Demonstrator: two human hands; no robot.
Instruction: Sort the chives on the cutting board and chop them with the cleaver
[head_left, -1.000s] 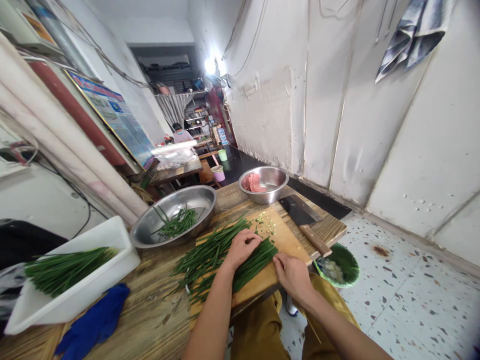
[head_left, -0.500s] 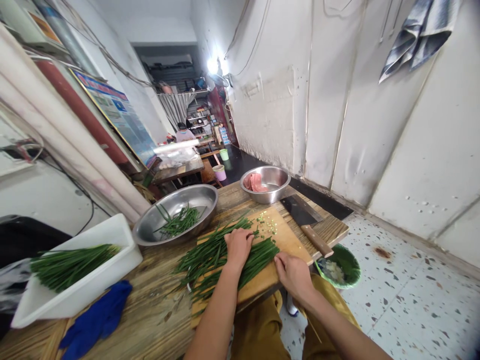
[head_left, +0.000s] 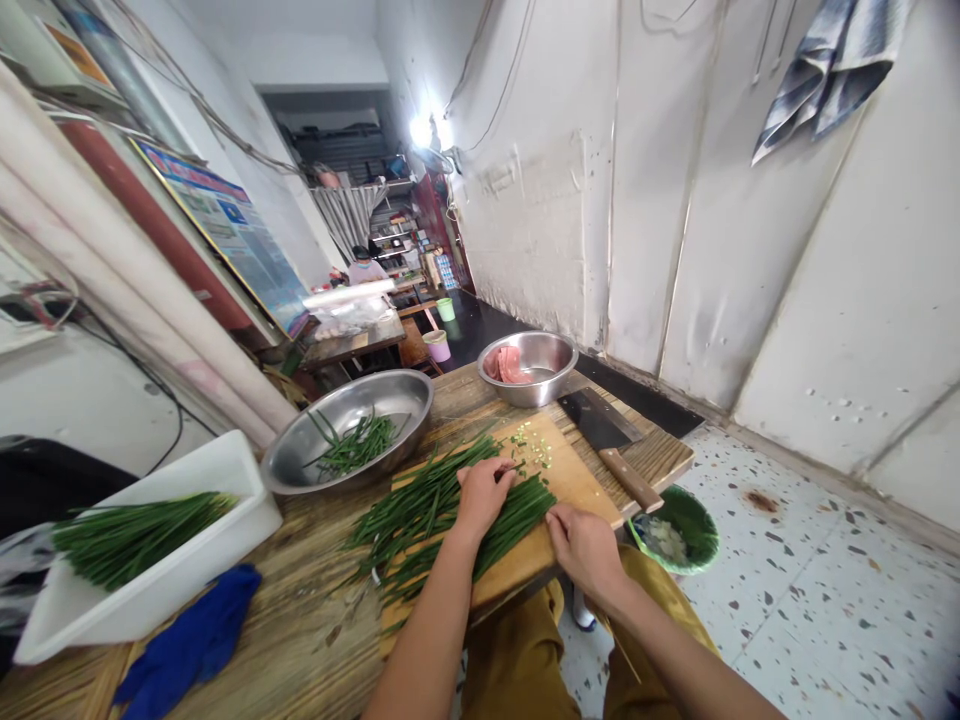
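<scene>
Long garlic chives [head_left: 427, 510] lie in a loose spread across a wooden cutting board [head_left: 581, 480]. My left hand [head_left: 484, 492] is over the middle of them, its fingers pinched round a few stalks. At the board's near right edge, my right hand [head_left: 583, 540] is closed beside the chives' cut ends; whatever its fingers hold is hidden. Small chopped pale-green bits [head_left: 531, 447] are scattered at the far end of the board. To the right, a cleaver [head_left: 600, 418] with a wooden handle lies flat on the wooden table [head_left: 300, 610].
A steel basin [head_left: 405, 440] with more chives stands left of the board. Behind it is a steel bowl [head_left: 551, 385] with pink pieces. At left are a white tub [head_left: 247, 500] of chives and a blue cloth [head_left: 191, 640]. A green bin [head_left: 705, 535] stands below right.
My left hand has lifted slightly and shifted a little right, its fingers drawn closer together over the chives. My right hand stays almost where it was.
</scene>
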